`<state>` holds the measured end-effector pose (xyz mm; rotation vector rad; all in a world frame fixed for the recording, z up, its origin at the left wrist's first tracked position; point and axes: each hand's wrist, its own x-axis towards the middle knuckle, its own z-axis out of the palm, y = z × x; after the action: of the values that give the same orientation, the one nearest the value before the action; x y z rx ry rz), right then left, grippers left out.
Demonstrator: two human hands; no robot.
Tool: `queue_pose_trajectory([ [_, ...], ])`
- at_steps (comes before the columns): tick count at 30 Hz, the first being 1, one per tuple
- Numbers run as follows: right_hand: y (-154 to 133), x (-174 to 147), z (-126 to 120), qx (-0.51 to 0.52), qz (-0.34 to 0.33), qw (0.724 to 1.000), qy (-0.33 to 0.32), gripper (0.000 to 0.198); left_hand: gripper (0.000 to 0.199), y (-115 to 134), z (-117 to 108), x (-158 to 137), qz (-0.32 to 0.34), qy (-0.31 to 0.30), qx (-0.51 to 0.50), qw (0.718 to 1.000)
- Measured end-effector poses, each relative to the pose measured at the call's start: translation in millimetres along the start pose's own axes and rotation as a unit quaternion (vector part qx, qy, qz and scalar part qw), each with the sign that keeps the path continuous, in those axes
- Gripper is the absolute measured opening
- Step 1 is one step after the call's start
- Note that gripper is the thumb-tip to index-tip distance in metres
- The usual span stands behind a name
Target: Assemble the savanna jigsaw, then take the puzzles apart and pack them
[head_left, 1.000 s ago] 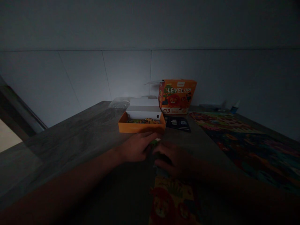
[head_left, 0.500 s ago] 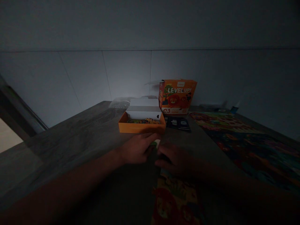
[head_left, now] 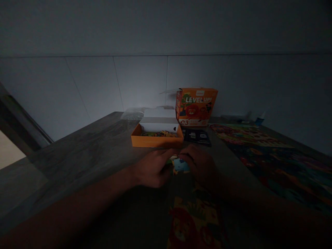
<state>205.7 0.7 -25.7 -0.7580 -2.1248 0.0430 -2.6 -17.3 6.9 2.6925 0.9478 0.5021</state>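
In the dim light, my left hand (head_left: 153, 169) has its fingers closed over a puzzle piece with green and pale parts (head_left: 171, 157). Most of that piece is hidden under the fingers. From the other side, my right hand (head_left: 201, 166) pinches a light blue puzzle piece (head_left: 181, 165) just beside it. The two pieces lie close together; whether they interlock I cannot tell. Nearer to me on the table lies a puzzle section with red-maned lions (head_left: 184, 224), below my right hand and partly in shadow.
An orange box (head_left: 157, 141) with its white lid raised holds several puzzle pieces. Behind it stands a "LEVEL UP!" box (head_left: 197, 107), with a dark leaflet (head_left: 198, 137) in front. A large colourful puzzle (head_left: 275, 166) covers the right side. Clear plastic (head_left: 132, 113) lies at the back.
My right hand has moved forward, away from the lion section, and the light blue piece now shows between my hands. My left hand stays in nearly the same place.
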Motion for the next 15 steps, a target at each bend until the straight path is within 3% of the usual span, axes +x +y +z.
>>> queue_pose_trajectory([
  [5,-9.3,-0.5,-1.9,-0.032,-0.012,0.998,-0.054,0.008,0.036,-2.0,3.5,0.7,-0.032,0.026,-0.002,0.999],
  [7,-20.2,-0.8,-8.7,-0.071,-0.022,0.997,-0.036,0.018,0.037,-5.9,4.7,0.7,-0.037,0.040,-0.001,0.999],
  [9,-33.9,-2.1,-16.7,-0.061,-0.077,0.994,-0.038,0.029,0.039,-10.1,4.5,0.4,-0.042,0.046,0.001,0.998],
  [10,-40.7,-3.1,-20.0,-0.031,-0.129,0.988,-0.073,0.031,0.040,-11.8,4.0,0.1,-0.045,0.051,0.003,0.998],
  [12,-51.5,-5.4,-23.1,0.026,-0.252,0.946,-0.203,0.023,0.043,-13.9,2.9,-0.5,-0.051,0.066,0.005,0.997],
  [14,-55.8,-7.0,-21.3,0.028,-0.309,0.900,-0.306,0.019,0.043,-14.4,2.6,-0.9,-0.059,0.076,0.007,0.995],
  [15,-55.1,-7.3,-19.1,0.018,-0.309,0.890,-0.335,0.020,0.042,-14.3,2.8,-1.0,-0.062,0.077,0.006,0.995],
])
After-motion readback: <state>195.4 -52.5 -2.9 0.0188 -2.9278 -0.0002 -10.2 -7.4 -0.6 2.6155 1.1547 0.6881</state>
